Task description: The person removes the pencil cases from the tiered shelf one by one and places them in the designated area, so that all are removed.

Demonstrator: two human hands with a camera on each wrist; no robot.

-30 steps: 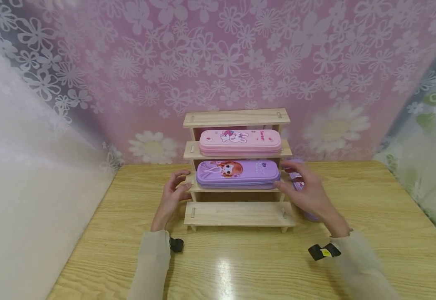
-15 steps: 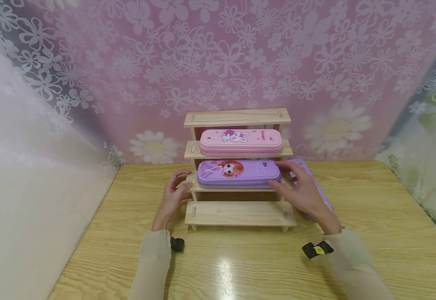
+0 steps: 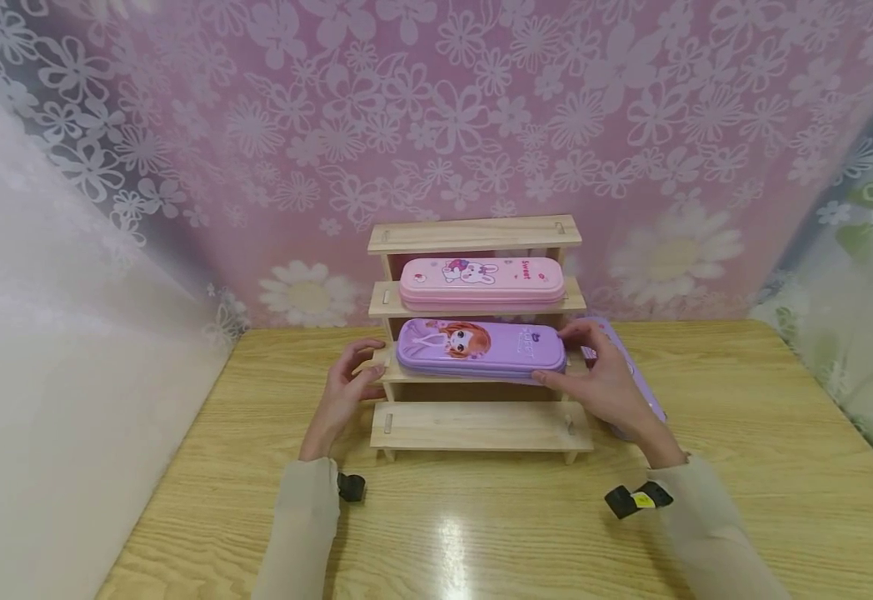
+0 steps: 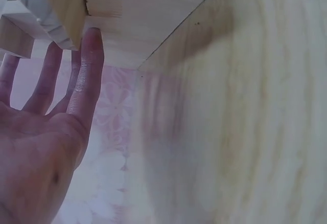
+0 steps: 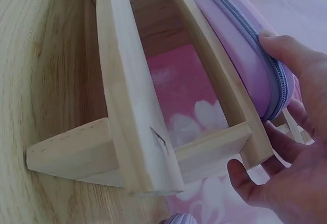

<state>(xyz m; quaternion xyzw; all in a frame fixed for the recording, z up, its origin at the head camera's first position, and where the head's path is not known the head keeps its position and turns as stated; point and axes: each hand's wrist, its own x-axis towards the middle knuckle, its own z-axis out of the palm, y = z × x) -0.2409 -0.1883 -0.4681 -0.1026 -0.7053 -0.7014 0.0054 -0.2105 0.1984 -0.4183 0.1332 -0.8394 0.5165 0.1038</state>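
Observation:
A stepped wooden shelf (image 3: 481, 425) stands on the table in the head view. On its second step from the bottom lies a purple pencil case (image 3: 515, 346) with a red-haired doll picture. My right hand (image 3: 605, 379) holds that case by its right end, thumb at the front and fingers behind. The right wrist view shows the thumb against the side of the case (image 5: 240, 45), near the zip. At the left end of the same step, my left hand (image 3: 342, 396) grips the board; in the left wrist view its fingers (image 4: 89, 81) reach along the wood.
A pink pencil case (image 3: 481, 283) with a rabbit lies one step higher. Another purple pencil case (image 3: 642, 387) lies on the table (image 3: 744, 433) right of the shelf, partly hidden by my right hand. A flowered curtain (image 3: 436, 125) hangs behind.
My right hand has moved left onto the purple case and taken hold of its right end. The case has shifted slightly right, its right end angled forward. The left hand stays put.

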